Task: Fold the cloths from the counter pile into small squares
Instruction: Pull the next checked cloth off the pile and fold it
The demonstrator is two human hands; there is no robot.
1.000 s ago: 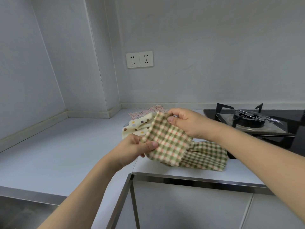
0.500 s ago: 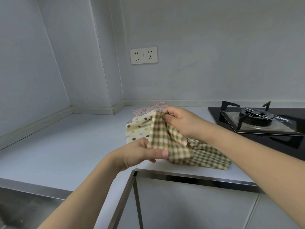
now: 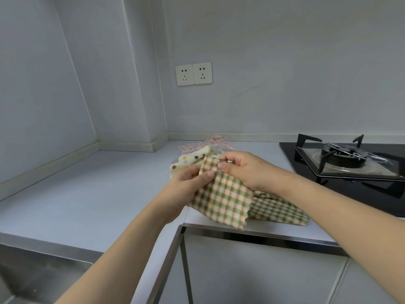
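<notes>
I have brought my two hands close together at the top edge of the green checked cloth [image 3: 221, 198]. A second ago they were apart, my left hand [image 3: 186, 189] low on the near-left corner and my right hand [image 3: 238, 170] up at the far corner; now the left has risen until its thumb sits just beside the right thumb. Both hands are closed on the fabric: my left pinches the edge between thumb and fingers, and my right pinches the corner next to it, fingers curled over the top.

The cloth hangs down from that shared pinch toward the near edge of the surface [image 3: 87, 194], and its right part trails flat on the surface in front of the gas hob [image 3: 348, 159]. Beyond my hands lies the rest of the pile: the cream dotted cloth [image 3: 188, 160], with the pink speckled cloth [image 3: 210, 142] at the far side.

I judge that meeting the two corners makes the first fold, halving the cloth. It is early in the task, since this piece is far from a small square and the pile is untouched. Next I would need to check that the edges line up, lay it flat and fold again; the trailing part could drag the fold out of line.
</notes>
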